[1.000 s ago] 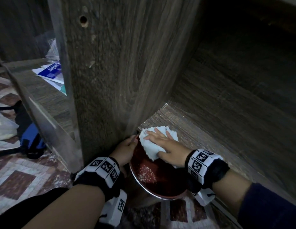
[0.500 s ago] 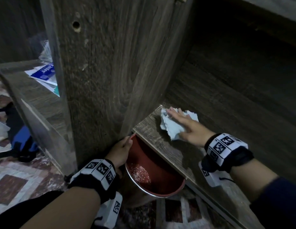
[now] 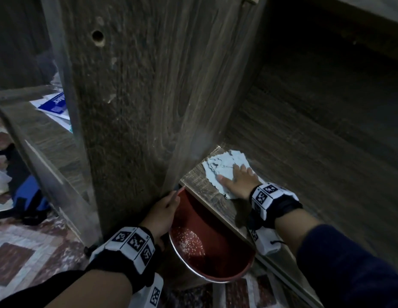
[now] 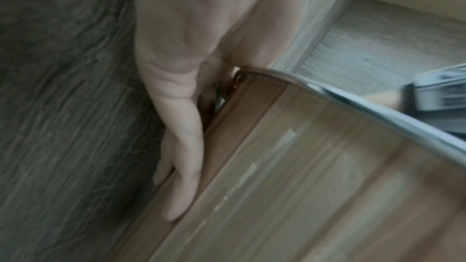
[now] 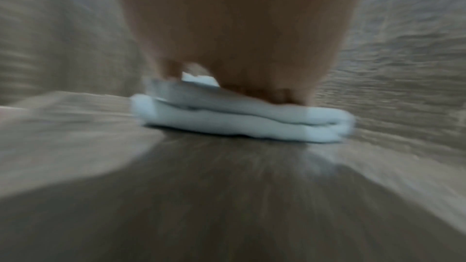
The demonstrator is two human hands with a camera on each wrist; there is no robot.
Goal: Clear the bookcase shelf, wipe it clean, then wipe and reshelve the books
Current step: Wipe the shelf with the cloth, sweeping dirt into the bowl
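Note:
My right hand point(image 3: 234, 177) lies flat with straight fingers on a crumpled white cloth point(image 3: 220, 166), pressing it on the bare wooden shelf point(image 3: 304, 156) near its front left corner. The right wrist view is blurred and shows the folded cloth point(image 5: 239, 119) under my palm point(image 5: 227, 27). A red bucket point(image 3: 218, 247) with a metal rim hangs just below the shelf's front edge, with pale crumbs inside. My left hand point(image 3: 169, 204) grips its rim beside the upright panel. In the left wrist view its fingers point(image 4: 181, 166) lie along the bucket's outer wall point(image 4: 315, 166). No books show on this shelf.
A tall wooden divider panel point(image 3: 138, 96) stands left of the shelf. Beyond it, a blue and white booklet point(image 3: 54, 103) lies on papers on a lower board. A blue bag point(image 3: 26, 196) sits on the patterned tile floor point(image 3: 20, 252).
My right hand has carried the cloth from over the bucket's rim up onto the shelf and slid it further in. My left hand has kept its hold on the bucket.

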